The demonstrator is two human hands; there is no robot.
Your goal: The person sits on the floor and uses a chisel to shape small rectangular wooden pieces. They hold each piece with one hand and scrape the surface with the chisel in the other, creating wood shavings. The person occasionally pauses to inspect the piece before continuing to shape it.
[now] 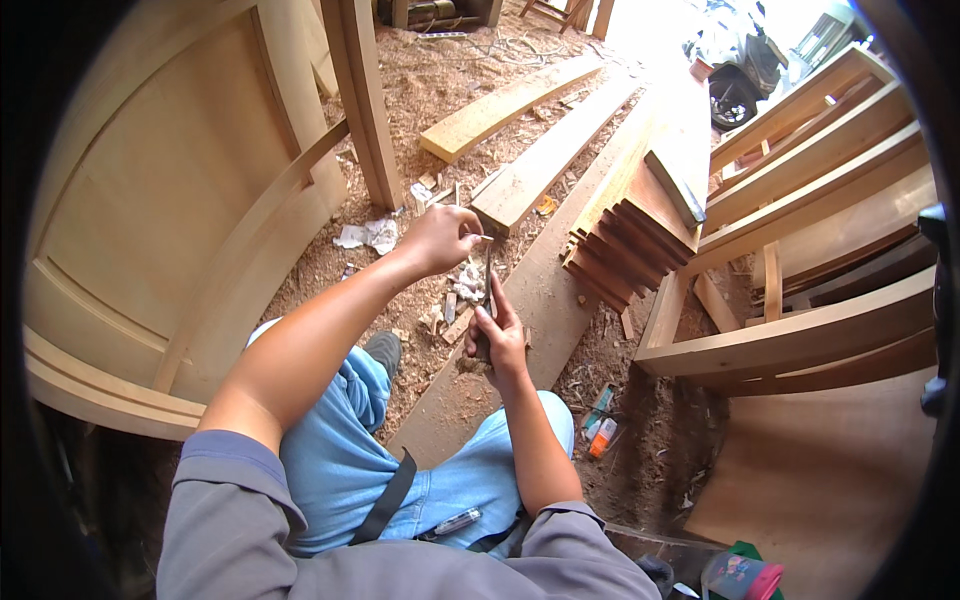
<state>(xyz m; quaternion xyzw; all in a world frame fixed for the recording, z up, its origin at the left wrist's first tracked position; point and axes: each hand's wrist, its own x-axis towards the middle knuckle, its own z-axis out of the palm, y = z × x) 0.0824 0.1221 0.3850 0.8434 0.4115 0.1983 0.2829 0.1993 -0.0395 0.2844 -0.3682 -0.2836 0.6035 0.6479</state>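
Note:
My left hand (440,240) is closed, its thumb and fingertips pinching a small pale stick (486,238) whose kind is too small to tell. Just below and to the right, my right hand (503,338) is wrapped round a narrow dark-bladed tool (489,272). Its blade points up and away from me, with the tip close to the pale stick; whether they touch I cannot tell. The handle is mostly hidden in my palm. Both hands are in the air above a long wooden board (545,320) that runs between my knees.
Stacked brown grooved strips (628,250) lie on the board's right side. Ahead are a thick plank (550,155) and a curved timber (510,105) on shavings. A panelled wooden frame (170,200) stands left, slatted frames (810,330) right. An orange-and-white item (603,437) lies near my right knee.

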